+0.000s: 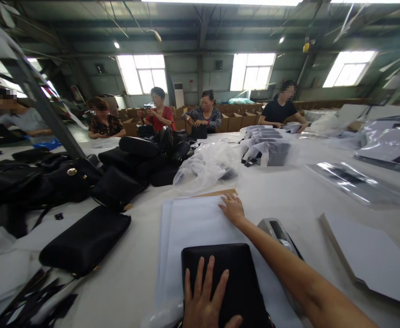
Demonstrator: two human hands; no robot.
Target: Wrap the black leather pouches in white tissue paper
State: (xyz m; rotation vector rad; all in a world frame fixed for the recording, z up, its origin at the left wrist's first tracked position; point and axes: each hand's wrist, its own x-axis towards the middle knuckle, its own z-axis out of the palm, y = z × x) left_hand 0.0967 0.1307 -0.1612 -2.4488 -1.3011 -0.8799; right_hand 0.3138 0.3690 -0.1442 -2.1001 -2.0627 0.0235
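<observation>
A black bag (234, 273) lies flat in front of me on a stack of white paper sheets (193, 223). My left hand (205, 294) rests on top of the bag, palm down with its fingers spread. My right hand (233, 208) reaches across to the far edge of the stack. Its fingers are apart and touch the top sheet near a strip of brown cardboard (217, 193). The lower end of the bag runs out of view. Beside my right forearm stands a grey tape dispenser (275, 230), partly hidden by the arm.
Another black bag (85, 239) lies at left, before a pile of black bags (135, 157). Clear plastic wrap (208, 166) and wrapped grey items (271, 146) sit further back. At right are white cardboard (371, 255) and plastic sleeves (360, 182). Several people work across the table.
</observation>
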